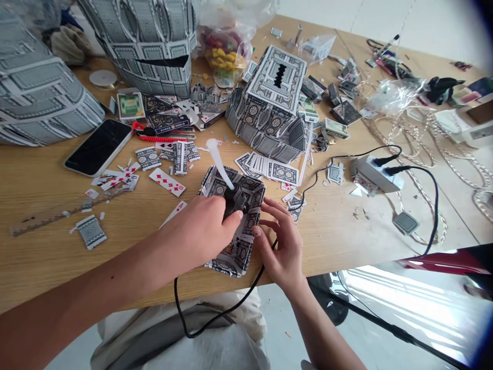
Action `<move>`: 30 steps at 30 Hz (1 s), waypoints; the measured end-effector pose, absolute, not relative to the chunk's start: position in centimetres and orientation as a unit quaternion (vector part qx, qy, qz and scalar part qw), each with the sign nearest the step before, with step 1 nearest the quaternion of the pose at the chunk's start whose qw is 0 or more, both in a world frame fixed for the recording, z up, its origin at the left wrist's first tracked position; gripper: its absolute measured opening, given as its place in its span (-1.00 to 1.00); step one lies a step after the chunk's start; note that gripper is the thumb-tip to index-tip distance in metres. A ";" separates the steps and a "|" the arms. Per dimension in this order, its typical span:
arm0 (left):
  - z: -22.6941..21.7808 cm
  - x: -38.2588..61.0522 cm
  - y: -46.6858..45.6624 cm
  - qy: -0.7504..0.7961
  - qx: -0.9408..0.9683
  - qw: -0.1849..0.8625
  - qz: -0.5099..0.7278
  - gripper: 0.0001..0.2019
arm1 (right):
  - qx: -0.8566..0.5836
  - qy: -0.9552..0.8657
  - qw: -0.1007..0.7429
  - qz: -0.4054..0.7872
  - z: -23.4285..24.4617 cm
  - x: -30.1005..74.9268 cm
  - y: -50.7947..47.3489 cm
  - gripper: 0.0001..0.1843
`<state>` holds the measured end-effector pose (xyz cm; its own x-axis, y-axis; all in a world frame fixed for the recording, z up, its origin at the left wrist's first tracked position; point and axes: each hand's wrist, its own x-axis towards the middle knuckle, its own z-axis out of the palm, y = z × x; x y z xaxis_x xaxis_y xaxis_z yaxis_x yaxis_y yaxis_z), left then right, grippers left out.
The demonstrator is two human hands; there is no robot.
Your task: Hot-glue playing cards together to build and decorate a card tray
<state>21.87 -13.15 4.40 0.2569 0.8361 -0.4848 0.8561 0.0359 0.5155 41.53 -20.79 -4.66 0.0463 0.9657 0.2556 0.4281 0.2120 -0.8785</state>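
My left hand [210, 223] is closed around a black glue gun [233, 199], whose nozzle end is hidden by the hand and the box. A long white glue stick [219, 160] sticks up from its back. The gun is over an open box made of folded playing cards [259, 192], which lies near the table's front edge. My right hand [283, 241] holds the box's right side, with the thumb at the rim and the other fingers bent along the outer wall. The gun's black cord [223, 314] loops below the box, over my lap.
A larger folded-card box [265, 103] with a slot stands behind. Two big card-woven pieces [150, 31] are at the back left. Around lie a phone [99, 146], a ruler [57, 213], loose cards [167, 181], a power strip [379, 172] and braided cord [458, 159].
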 end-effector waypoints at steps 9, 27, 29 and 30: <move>6.3 16.8 -13.4 0.620 0.588 0.501 0.137 -0.54 | -0.557 -0.672 0.452 0.185 -4.0 41.7 -21.1 -0.54; 2.8 10.2 -11.8 0.681 0.438 0.546 0.215 -0.57 | -0.467 -0.880 0.062 0.063 1.4 35.0 -18.1 -0.50; 2.1 9.4 -12.2 0.696 0.410 0.556 0.193 -0.54 | -0.468 -0.880 0.051 0.060 1.4 34.9 -18.0 -0.50; 1.8 9.2 -12.5 0.699 0.401 0.561 0.188 -0.52 | -0.471 -0.879 0.044 0.058 1.4 34.9 -18.0 -0.49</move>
<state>9.15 -12.45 1.77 -0.0492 0.7722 -0.6334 0.3499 0.6074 0.7132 34.90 -17.98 1.43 -0.5533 0.8327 0.0227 0.8224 0.5504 -0.1441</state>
